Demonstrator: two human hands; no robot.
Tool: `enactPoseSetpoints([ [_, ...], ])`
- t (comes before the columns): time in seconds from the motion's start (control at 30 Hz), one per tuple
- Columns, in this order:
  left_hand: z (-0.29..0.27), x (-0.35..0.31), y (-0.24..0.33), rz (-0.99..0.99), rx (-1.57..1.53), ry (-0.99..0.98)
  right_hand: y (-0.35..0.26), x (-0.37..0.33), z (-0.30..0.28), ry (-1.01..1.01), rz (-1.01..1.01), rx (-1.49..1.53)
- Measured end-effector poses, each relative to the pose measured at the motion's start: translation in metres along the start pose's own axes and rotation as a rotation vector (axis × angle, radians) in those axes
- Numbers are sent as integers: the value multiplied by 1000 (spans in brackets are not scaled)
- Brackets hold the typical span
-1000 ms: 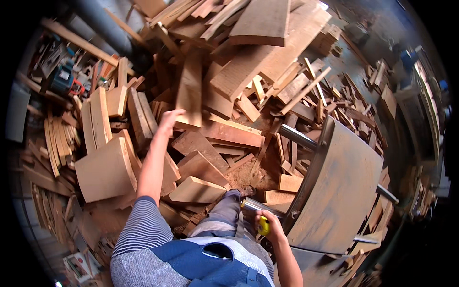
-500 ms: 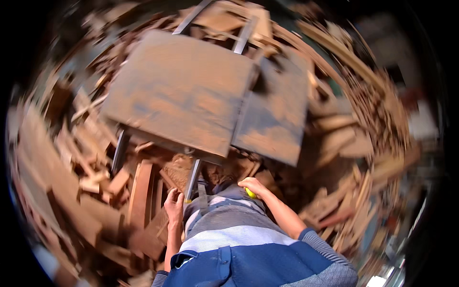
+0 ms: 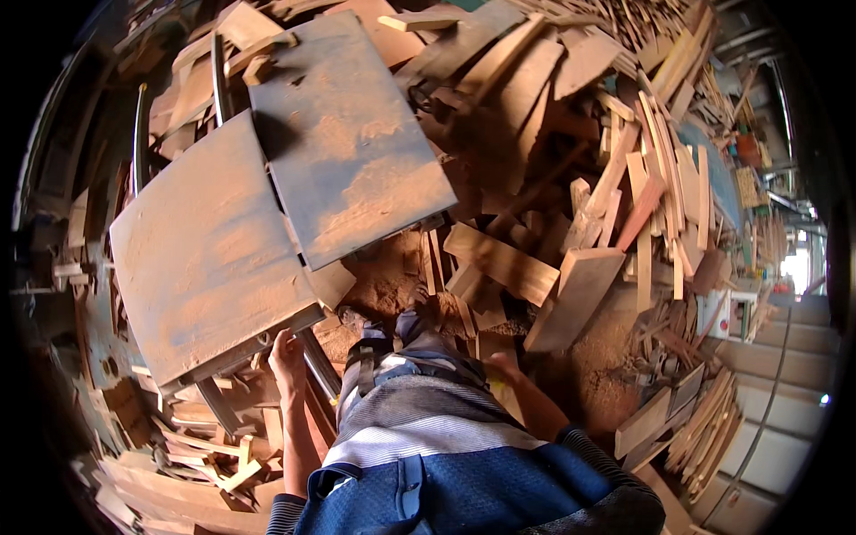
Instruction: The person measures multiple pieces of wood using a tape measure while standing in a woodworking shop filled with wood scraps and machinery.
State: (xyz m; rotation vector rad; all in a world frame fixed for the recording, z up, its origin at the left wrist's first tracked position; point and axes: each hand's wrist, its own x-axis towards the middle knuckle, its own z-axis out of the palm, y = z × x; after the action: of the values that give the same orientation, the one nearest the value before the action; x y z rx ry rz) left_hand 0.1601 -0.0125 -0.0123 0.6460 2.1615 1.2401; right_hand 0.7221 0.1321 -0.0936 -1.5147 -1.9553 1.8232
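Note:
My left hand (image 3: 286, 362) is raised at the front edge of a metal machine table, its fingers loosely bent and nothing visible in them. Whether the fingertips touch the edge I cannot tell. The table has a left plate (image 3: 209, 254) and a right plate (image 3: 352, 147), parted by a narrow slot and dusted with orange sawdust. In shade at my right side, my right hand (image 3: 505, 369) is closed round a small yellow object (image 3: 496, 387), mostly hidden by the fingers. Just right of my left hand, a metal rail (image 3: 319, 366) runs out below the table.
Sawdust (image 3: 383, 285) covers the floor around my feet. A thick wooden board (image 3: 575, 299) leans at the right, with a plank (image 3: 504, 263) beside it. Offcuts (image 3: 205, 446) are heaped at the lower left, and long strips (image 3: 664, 169) are stacked at the far right.
My view has swung to the right, so the machine table now appears further left. My left hand is now close to the table's front edge. My right hand still grips the yellow object.

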Motion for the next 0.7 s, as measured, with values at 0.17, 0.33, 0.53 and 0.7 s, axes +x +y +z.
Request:
enactPoseSetpoints([
  [0.17,68,31,94,-65,226,-165,86,-8,84,103,670,3],
  [0.33,123,23,130,27,308,-290,107,16,69,-12,373,-91],
  [0.53,185,14,117,210,267,-443,118,59,-9,374,461,-85],
  [0.7,207,-1,155,227,364,-645,44,57,-56,410,253,69],
])
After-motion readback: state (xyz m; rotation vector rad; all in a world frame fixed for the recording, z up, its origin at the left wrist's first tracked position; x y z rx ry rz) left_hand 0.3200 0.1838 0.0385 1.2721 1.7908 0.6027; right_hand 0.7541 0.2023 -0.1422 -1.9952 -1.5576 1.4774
